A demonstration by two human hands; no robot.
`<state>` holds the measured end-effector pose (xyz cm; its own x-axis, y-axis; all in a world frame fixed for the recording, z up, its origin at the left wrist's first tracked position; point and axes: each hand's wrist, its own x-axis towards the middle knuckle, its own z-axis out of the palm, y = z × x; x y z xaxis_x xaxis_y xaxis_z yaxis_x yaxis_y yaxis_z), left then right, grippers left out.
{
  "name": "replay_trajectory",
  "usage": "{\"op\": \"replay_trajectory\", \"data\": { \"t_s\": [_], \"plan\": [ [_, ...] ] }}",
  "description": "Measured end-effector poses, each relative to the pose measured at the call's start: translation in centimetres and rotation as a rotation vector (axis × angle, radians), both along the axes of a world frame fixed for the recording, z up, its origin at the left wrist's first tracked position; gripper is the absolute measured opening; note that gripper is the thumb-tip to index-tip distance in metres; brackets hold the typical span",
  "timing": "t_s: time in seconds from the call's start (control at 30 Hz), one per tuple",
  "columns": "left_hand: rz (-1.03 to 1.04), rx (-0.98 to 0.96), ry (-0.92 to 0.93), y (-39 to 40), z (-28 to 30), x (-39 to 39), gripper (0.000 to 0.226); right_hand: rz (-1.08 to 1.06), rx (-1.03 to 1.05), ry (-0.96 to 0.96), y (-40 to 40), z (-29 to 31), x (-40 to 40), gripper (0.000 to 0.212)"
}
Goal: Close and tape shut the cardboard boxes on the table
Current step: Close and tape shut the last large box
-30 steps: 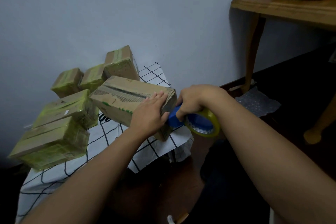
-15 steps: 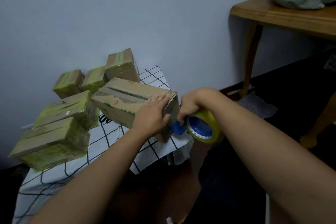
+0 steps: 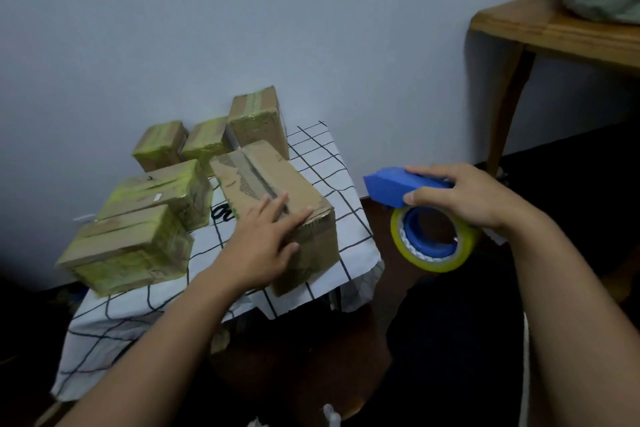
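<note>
Left hand (image 3: 266,246) lies flat on the near end of the brown cardboard box (image 3: 277,204), fingers straight and spread across its top seam, thumb over the near edge; nothing gripped. Right hand (image 3: 464,198) grasps the blue tape dispenser (image 3: 398,185) from above, fingers curled over its body, with the yellow tape roll (image 3: 433,243) hanging below. Dispenser held in the air, off the bench's right edge, apart from the box.

Box sits angled on the checked cloth (image 3: 332,163) covering the bench (image 3: 356,253), its near right corner close to the front right edge. Bare cloth shows to its right and behind it, toward the wall.

Five taped boxes occupy the left and back: two larger ones (image 3: 128,250) (image 3: 159,191) at the left edge, the nearest overhanging it slightly; three smaller (image 3: 161,144) (image 3: 206,139) (image 3: 258,121) along the wall. The second large one sits just beside the brown box.

Wooden table (image 3: 554,31) at upper right, well apart.
</note>
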<state>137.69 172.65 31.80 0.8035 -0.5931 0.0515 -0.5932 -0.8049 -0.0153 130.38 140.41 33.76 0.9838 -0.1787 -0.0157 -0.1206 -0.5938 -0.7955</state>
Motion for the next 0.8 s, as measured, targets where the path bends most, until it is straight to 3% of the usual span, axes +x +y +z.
{"op": "replay_trajectory", "data": {
  "t_s": [0.13,0.47,0.63,0.8],
  "plan": [
    [0.123,0.074,-0.189,-0.9,-2.6,-1.4,0.089,-0.07,0.123,-0.14,2.8,-2.2,0.8,0.063],
    [-0.108,-0.01,-0.403,2.4,-2.5,-2.6,0.081,-0.136,0.277,-0.303,7.5,-4.1,1.1,0.067],
    [-0.21,0.022,-0.499,2.7,-2.7,-3.4,0.065,-0.158,0.313,-0.372,8.0,-4.0,0.5,0.067],
    [-0.27,0.002,-0.531,1.8,-1.6,-0.8,0.063,-0.195,0.33,-0.415,7.9,-3.5,0.7,0.065]
  ]
}}
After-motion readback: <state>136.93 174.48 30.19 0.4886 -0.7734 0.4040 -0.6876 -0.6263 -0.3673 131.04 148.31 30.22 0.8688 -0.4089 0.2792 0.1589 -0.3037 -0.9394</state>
